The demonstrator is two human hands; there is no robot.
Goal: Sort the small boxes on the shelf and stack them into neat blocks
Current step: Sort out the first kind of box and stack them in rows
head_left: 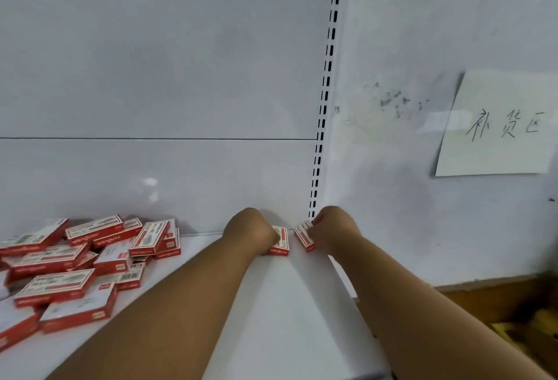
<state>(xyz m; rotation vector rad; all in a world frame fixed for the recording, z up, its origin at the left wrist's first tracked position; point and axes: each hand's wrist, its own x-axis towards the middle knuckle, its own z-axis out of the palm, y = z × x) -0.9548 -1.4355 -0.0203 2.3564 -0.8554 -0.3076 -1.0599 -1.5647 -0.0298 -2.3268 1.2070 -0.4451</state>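
Left hand (252,230) and right hand (330,224) each grip a box (280,242), fingers curled round.

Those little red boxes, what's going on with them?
A person is tidying them on a white shelf. The left hand holds one box at the back right corner, and the right hand holds another box just beside it. A jumbled pile of the same boxes lies unsorted on the left. No neat block shows yet.
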